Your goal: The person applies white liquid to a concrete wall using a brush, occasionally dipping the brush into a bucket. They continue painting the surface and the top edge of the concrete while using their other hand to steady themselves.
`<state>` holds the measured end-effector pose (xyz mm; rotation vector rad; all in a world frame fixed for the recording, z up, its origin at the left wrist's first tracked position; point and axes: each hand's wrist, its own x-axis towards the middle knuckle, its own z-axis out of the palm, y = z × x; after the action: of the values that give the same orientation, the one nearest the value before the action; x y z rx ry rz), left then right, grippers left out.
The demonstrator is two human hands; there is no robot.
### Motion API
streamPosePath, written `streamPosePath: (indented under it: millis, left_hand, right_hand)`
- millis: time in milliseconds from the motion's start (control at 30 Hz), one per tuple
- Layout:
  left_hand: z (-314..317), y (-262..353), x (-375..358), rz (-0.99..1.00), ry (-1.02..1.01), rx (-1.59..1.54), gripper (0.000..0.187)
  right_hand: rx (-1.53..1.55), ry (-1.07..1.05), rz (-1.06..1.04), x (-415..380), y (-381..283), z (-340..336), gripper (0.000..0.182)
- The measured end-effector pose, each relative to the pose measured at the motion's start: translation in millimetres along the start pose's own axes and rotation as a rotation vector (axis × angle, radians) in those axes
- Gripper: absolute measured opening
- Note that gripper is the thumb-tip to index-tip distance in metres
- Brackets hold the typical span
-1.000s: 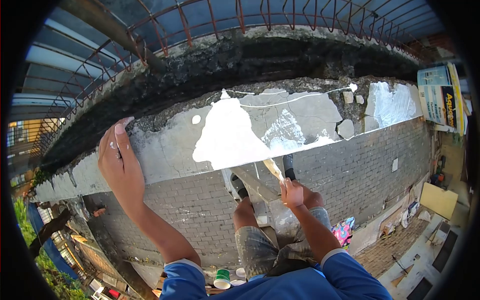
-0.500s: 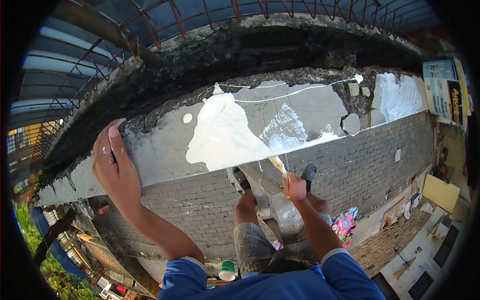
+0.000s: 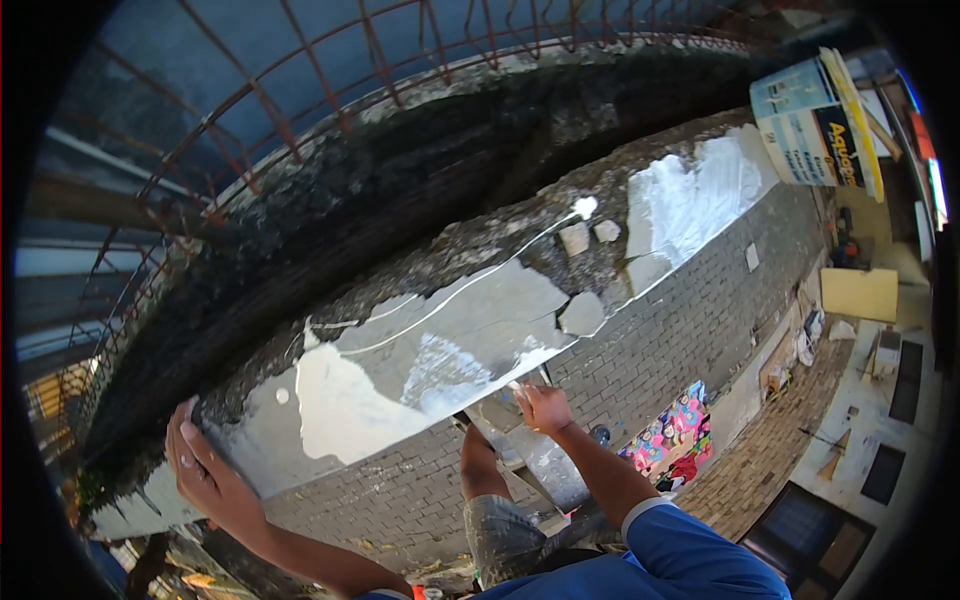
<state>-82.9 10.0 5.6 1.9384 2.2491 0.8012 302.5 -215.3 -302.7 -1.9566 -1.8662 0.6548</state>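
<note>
My right hand [image 3: 543, 407] is closed around a paintbrush [image 3: 516, 386], held just below the front edge of a concrete ledge [image 3: 497, 305]. Only a small whitish part of the brush shows; the rest is hidden by my fingers or too small to make out. At the ledge's left end, my left hand [image 3: 212, 474] lies with fingers stretched across the top, fingertips at the back edge and white specks on the skin. Between my hands spreads a thick white paint patch [image 3: 345, 405]. A thinner, streaky white patch [image 3: 440, 370] lies to its right.
Loose concrete chunks [image 3: 574, 239] sit on the broken rear strip of the ledge. A labelled bucket [image 3: 800, 125] stands at its right end. Rusty wire mesh [image 3: 380, 60] runs behind. Far below are paving and a colourful cloth [image 3: 670, 435].
My view has turned, so the ledge slants more and the bucket shows more fully. My right hand has shifted right along the front edge, and less of the brush shows. My left hand stays on the ledge.
</note>
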Motion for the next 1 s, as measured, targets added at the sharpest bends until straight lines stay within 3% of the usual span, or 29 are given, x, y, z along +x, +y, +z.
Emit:
streamPosePath:
  millis: [300,1000]
  left_hand:
    - [-0.3,0.4,-0.3,-0.032,-0.02,0.05,0.041]
    - [1.7,-4.7,0.7,-0.131,-0.04,-0.042,0.048]
  right_hand:
    - [-0.01,-0.125,0.027,-4.2,7.1,3.2,0.02]
    - [-0.005,-0.035,0.077,-8.5,7.2,10.7,0.019]
